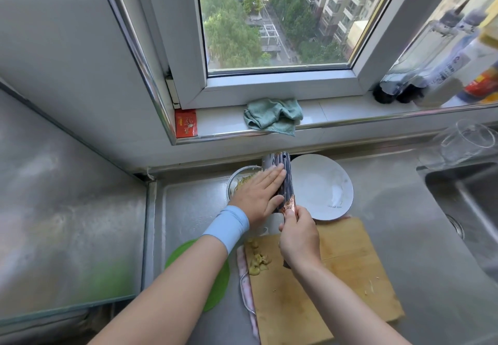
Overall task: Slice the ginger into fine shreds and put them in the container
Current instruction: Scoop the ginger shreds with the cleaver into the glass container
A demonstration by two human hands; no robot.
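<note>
My right hand (299, 239) grips the patterned handle of a broad cleaver (283, 175), held out over the counter beyond the wooden cutting board (345, 277). My left hand (258, 193) lies flat with straight fingers against the blade's left face, above a small metal bowl (234, 180) holding yellow ginger shreds (242, 183). Most of the bowl is hidden by that hand. Leftover ginger pieces (257, 259) lie at the board's left edge.
A white plate (323, 188) sits right of the cleaver. A green round mat (213, 285) lies left of the board. The sink (469, 210) and a glass bowl (463, 145) are at right. A green cloth (272, 115) and bottles (436, 69) sit on the windowsill.
</note>
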